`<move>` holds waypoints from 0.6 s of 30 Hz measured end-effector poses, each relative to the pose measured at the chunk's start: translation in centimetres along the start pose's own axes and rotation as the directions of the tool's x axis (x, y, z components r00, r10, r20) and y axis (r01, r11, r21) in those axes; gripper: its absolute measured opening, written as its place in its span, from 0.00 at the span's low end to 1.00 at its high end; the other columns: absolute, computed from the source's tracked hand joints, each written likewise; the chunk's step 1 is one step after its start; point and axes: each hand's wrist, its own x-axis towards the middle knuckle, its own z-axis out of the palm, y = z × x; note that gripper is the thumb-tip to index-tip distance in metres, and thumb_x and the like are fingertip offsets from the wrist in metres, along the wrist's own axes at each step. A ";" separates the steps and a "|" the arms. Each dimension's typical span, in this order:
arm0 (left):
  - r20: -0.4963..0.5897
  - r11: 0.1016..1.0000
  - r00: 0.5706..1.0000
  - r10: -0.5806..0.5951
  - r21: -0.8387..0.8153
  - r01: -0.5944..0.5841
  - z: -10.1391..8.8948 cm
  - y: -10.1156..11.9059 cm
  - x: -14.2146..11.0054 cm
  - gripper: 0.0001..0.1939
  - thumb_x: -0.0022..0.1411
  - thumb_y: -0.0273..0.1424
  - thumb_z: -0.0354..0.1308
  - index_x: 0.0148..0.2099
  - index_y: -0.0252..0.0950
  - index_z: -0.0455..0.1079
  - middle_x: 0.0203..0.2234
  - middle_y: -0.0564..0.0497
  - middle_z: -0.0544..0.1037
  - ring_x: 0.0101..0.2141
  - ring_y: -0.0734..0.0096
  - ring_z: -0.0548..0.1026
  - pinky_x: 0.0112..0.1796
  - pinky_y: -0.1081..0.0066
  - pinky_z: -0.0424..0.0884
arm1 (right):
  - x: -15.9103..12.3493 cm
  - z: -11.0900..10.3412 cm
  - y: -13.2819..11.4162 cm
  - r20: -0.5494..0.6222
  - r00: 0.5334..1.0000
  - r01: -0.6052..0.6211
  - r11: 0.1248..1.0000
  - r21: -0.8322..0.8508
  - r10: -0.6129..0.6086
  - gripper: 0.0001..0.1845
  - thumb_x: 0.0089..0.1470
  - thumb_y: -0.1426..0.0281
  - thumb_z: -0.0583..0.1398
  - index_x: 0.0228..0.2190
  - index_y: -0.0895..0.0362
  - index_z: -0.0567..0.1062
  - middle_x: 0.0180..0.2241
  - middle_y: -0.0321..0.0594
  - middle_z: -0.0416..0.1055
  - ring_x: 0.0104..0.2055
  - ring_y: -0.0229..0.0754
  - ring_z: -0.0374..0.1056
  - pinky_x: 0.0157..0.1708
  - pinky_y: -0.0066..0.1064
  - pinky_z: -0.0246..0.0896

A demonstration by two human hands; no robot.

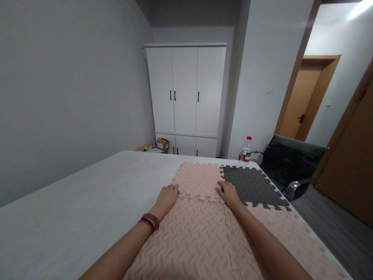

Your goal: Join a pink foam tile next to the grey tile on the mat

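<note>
Pink foam mat tiles are spread over the right part of a pale grey tabletop (87, 194), and both hands are laid on them near the toothed seam between the far pink tile (198, 179) and the near pink tile (189, 237). The left hand (167, 196) is pressed down flat at the left end of that seam, fingers extended and nothing gripped, its fingertips at the far tile's left edge. The right hand (230, 194) is likewise laid flat and ungrasping, placed at the right end of the same seam, where the far pink tile meets the dark grey tile (253, 186); its fingertips are touching that corner.

One grey tile is seen, locked against the right side of the far pink tile. At least three pink tiles can be counted: the far one, the near one under the forearms, and another (291, 237) to the right below the grey tile; further seams cannot be told for certain.

Two bracelets (150, 221) are worn on the left wrist. One water bottle (246, 151) with a red cap is stood at the far right corner, well apart from the hands. One black chair (291, 163) is set beside the tabletop, and one white wardrobe (186, 97) is placed against the back wall.
</note>
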 end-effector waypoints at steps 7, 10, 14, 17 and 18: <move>0.028 0.994 0.994 0.105 0.029 -0.106 -0.6 0.3 -0.4 0.18 0.64 0.40 0.41 0.45 0.35 0.64 0.36 0.40 0.73 0.40 0.58 0.70 0.43 0.58 0.59 | 0.1 -0.9 -1.2 0.049 0.998 0.044 0.986 -0.159 -0.036 0.16 0.57 0.61 0.49 0.42 0.55 0.69 0.44 0.48 0.67 0.50 0.49 0.58 0.46 0.41 0.50; 0.039 0.992 0.992 0.119 0.044 -0.120 -0.7 0.6 -0.5 0.22 0.62 0.47 0.42 0.47 0.37 0.63 0.38 0.39 0.73 0.42 0.56 0.70 0.41 0.60 0.59 | -0.1 -1.0 -1.5 0.053 0.999 0.015 0.981 -0.191 -0.005 0.16 0.57 0.62 0.49 0.43 0.55 0.68 0.46 0.49 0.66 0.49 0.49 0.59 0.44 0.41 0.52; 0.066 0.987 0.988 0.141 0.063 -0.145 -1.1 0.7 -0.4 0.21 0.62 0.45 0.43 0.45 0.35 0.64 0.35 0.41 0.74 0.39 0.59 0.71 0.40 0.61 0.61 | 0.6 -1.6 -2.7 0.082 0.996 -0.003 0.978 -0.208 0.020 0.16 0.57 0.67 0.47 0.40 0.59 0.70 0.42 0.54 0.68 0.47 0.50 0.62 0.42 0.43 0.54; 0.094 0.982 0.982 0.164 0.082 -0.172 -1.3 0.8 -0.1 0.18 0.64 0.42 0.43 0.42 0.34 0.66 0.33 0.48 0.73 0.35 0.67 0.71 0.40 0.62 0.64 | 2.2 -2.2 -5.0 0.119 0.993 0.027 0.983 -0.181 -0.006 0.16 0.55 0.71 0.47 0.37 0.61 0.72 0.40 0.56 0.70 0.45 0.51 0.64 0.42 0.44 0.54; 0.103 0.980 0.980 0.169 0.091 -0.178 -1.3 0.9 0.1 0.18 0.64 0.42 0.44 0.42 0.34 0.66 0.32 0.50 0.73 0.35 0.68 0.71 0.40 0.62 0.65 | 2.8 -2.3 -6.0 0.123 0.992 0.049 0.986 -0.160 -0.029 0.18 0.56 0.71 0.45 0.39 0.61 0.72 0.42 0.56 0.69 0.46 0.51 0.64 0.43 0.44 0.54</move>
